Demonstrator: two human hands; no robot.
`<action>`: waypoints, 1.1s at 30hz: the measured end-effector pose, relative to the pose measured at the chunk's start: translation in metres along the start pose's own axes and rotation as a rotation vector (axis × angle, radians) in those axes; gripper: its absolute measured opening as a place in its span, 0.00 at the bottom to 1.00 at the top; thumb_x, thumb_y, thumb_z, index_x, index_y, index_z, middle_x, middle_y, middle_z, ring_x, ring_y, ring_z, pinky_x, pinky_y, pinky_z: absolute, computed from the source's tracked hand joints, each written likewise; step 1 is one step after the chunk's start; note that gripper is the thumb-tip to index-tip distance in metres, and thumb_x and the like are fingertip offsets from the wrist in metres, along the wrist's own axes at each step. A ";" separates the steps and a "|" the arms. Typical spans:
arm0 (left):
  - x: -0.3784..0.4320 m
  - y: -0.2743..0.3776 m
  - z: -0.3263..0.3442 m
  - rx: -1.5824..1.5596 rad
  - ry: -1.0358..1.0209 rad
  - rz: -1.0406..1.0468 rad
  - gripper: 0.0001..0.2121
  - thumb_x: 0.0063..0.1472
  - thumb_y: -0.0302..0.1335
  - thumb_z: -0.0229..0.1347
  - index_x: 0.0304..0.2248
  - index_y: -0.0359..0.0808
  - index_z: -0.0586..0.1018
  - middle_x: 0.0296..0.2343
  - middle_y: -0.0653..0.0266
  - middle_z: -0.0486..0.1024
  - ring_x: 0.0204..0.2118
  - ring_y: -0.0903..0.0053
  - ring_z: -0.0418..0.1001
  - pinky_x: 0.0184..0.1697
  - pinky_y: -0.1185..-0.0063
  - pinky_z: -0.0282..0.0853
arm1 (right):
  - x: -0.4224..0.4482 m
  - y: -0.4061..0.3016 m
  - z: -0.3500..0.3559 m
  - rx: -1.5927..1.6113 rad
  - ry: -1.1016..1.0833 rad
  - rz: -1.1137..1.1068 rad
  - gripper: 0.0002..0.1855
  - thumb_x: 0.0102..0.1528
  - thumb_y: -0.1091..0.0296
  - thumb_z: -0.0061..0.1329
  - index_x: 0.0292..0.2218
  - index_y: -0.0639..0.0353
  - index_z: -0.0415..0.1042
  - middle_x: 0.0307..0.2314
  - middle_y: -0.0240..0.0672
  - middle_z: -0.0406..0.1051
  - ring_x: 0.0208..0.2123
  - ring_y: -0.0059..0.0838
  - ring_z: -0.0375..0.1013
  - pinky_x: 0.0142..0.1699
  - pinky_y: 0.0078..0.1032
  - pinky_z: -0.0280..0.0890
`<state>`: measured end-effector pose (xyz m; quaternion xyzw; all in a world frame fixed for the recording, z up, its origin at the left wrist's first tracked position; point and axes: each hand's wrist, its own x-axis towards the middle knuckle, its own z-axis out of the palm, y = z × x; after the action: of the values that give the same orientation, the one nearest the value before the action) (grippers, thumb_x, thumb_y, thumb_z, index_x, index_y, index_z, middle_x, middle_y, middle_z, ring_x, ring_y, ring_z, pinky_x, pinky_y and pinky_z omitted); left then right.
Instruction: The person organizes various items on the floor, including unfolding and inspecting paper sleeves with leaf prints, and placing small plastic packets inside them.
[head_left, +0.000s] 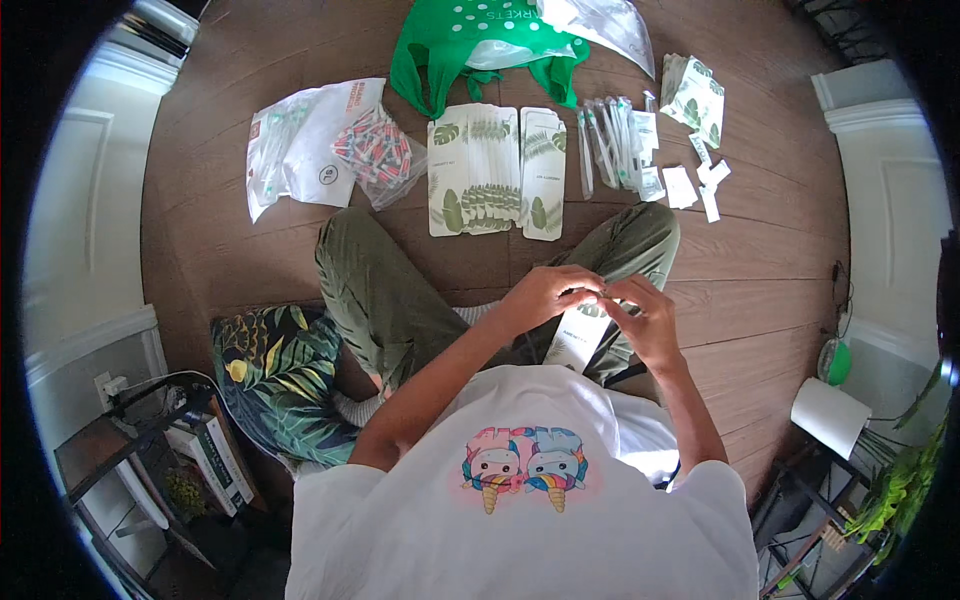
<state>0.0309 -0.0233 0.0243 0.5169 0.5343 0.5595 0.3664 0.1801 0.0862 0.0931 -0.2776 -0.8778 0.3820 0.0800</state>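
Observation:
A slim white paper carton (576, 341) with a green leaf print and some writing lies aslant over my lap. My left hand (553, 294) pinches its far end from the left. From the right, my right hand (643, 313) grips the same end, with fingertips almost meeting the left ones. The fingers hide most of that end, so I cannot see whether its flap is folded. Beyond my crossed legs, a row of overlapping matching cartons (474, 169) lies flat on the floor, with further cartons (543, 172) beside it.
Clear-wrapped toothbrushes (609, 142) lie right of the cartons, near small white packets (679, 187) and a leaf-printed stack (694, 97). Leftward are a white plastic bag (322, 142) and a clear bag of small red-and-white tubes (379, 154). A green shopping bag (480, 45) lies farther off.

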 end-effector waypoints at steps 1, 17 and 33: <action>0.000 0.003 0.000 0.091 -0.011 0.014 0.11 0.53 0.23 0.54 0.38 0.37 0.76 0.36 0.63 0.75 0.35 0.71 0.74 0.36 0.78 0.71 | -0.003 0.004 0.004 -0.013 0.085 -0.096 0.08 0.43 0.75 0.56 0.28 0.61 0.72 0.27 0.37 0.72 0.29 0.30 0.74 0.32 0.23 0.69; -0.014 -0.009 0.010 -0.486 0.264 -0.357 0.12 0.56 0.23 0.53 0.41 0.33 0.71 0.35 0.65 0.72 0.36 0.84 0.69 0.40 0.83 0.66 | 0.003 0.028 0.033 0.870 0.112 0.146 0.07 0.49 0.80 0.51 0.32 0.65 0.70 0.33 0.36 0.72 0.35 0.20 0.70 0.42 0.17 0.65; 0.038 -0.005 -0.031 -0.916 0.921 -0.367 0.12 0.54 0.25 0.57 0.37 0.33 0.70 0.33 0.65 0.74 0.31 0.81 0.72 0.35 0.80 0.68 | 0.022 0.005 0.066 0.969 0.073 0.382 0.22 0.52 0.72 0.51 0.47 0.68 0.63 0.38 0.37 0.69 0.37 0.21 0.69 0.34 0.16 0.68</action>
<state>-0.0071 0.0075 0.0292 -0.0810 0.4239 0.8214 0.3728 0.1404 0.0598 0.0414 -0.3772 -0.5306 0.7423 0.1586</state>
